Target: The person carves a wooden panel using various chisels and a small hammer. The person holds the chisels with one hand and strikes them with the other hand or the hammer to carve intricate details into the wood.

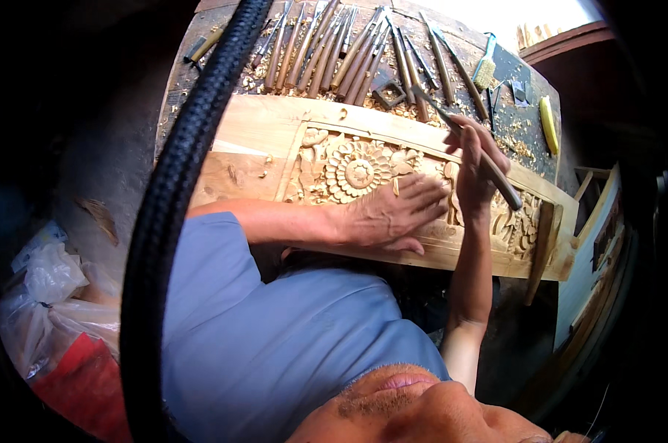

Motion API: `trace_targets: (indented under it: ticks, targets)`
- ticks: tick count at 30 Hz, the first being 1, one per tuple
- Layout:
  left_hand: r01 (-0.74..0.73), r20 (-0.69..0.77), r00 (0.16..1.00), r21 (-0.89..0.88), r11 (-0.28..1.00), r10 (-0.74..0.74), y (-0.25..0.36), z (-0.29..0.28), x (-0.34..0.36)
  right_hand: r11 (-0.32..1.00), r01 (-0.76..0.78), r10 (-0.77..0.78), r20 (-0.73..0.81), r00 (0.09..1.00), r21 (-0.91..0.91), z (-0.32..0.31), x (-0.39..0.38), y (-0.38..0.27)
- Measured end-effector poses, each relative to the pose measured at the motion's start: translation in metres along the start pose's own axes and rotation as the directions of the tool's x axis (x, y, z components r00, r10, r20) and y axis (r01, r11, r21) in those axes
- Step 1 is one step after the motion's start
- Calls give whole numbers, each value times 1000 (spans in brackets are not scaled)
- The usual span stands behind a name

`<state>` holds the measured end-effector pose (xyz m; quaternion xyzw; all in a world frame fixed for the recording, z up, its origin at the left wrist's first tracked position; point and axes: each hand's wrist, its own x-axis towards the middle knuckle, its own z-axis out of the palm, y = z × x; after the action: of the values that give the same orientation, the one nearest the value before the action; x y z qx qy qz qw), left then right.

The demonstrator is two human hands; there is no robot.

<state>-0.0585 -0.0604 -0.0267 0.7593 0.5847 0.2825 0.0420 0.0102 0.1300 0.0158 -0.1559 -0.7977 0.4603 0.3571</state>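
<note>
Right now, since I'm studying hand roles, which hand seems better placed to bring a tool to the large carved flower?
Likely the right hand: it grips the long tool above the carved panel. The left hand is spread over the panel beside the flower, no tool visible.

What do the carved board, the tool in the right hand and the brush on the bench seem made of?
Carved board: wood, pale and apparently unvarnished, given its matte surface and the matching shavings on it.
Tool: greyish, narrow shaft suggests metal; smooth brownish handle, probably wood.
Brush: pale handle may be plastic or painted wood; bristle material can't be told.
</note>
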Motion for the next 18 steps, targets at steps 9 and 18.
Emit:
trace_targets:
  ticks: [9,18]
  targets:
    - [606,-6,778,269,749,-628,-41,-47,-80,986,-148,113,-344,932,-76,-124,-74,43]
    - [973,-529,196,208,98,-826,-52,-110,-238,950,-278,312,-440,842,142,-165,-127,59]
